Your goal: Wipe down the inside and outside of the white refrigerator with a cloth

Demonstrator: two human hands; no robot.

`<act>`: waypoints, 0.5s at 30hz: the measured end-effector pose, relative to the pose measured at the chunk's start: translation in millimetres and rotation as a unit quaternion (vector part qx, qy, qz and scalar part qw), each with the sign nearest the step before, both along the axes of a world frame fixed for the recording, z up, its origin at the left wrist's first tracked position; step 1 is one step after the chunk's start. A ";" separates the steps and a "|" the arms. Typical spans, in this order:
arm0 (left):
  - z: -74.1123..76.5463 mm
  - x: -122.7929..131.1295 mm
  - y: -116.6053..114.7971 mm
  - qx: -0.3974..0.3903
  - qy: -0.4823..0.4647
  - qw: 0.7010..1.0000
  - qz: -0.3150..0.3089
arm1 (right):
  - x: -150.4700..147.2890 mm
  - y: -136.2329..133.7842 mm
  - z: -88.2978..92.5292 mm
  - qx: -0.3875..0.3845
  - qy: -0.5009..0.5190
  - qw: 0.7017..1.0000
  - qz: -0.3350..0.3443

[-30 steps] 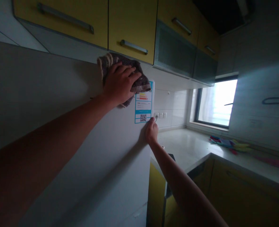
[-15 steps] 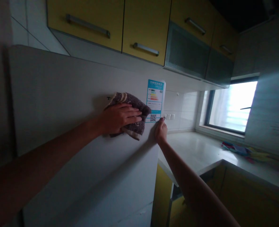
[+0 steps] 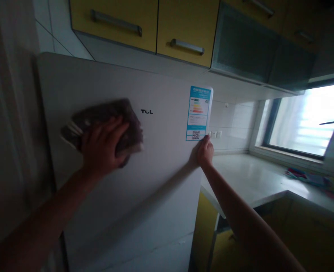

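Note:
My left hand [image 3: 100,147] presses a dark brown towel [image 3: 130,130] with pale edging against the left part of a light-coloured refrigerator door [image 3: 158,162]. The hand and towel are a little blurred by motion. Right of the towel shows the black TCL logo [image 3: 146,112]. With fingers wrapped round the door's right edge, my right hand [image 3: 205,153] sits just below a blue energy label [image 3: 197,113]; its fingertips are mostly hidden.
Yellow wall cabinets [image 3: 183,26] with metal handles hang above the refrigerator. To the right runs a white countertop [image 3: 237,170] with colourful cloths [image 3: 305,175] near a bright window [image 3: 302,121]. Wall sockets [image 3: 214,134] show behind the door edge. A curtain-like surface [image 3: 11,113] stands left.
My left hand has slid the towel leftward across the door, uncovering the logo. My right hand keeps its hold on the door edge. The view has turned slightly left.

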State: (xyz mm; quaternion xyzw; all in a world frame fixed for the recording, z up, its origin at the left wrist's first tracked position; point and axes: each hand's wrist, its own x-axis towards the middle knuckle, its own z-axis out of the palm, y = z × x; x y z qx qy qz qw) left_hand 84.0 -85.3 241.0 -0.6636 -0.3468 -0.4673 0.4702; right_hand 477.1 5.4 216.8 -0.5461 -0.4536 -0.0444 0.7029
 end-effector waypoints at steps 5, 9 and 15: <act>-109.3 -6.1 -3.8 -0.113 0.326 0.935 -0.079 | 0.7 0.6 0.0 0.004 -0.016 1.000 -0.004; -52.6 -25.5 -4.8 -0.087 0.387 0.916 -0.060 | 1.0 0.6 0.2 -0.001 -0.014 1.000 -0.008; 115.8 -60.2 -3.1 -0.022 -0.077 0.997 0.005 | 1.3 1.0 -0.2 -0.007 -0.003 1.000 -0.005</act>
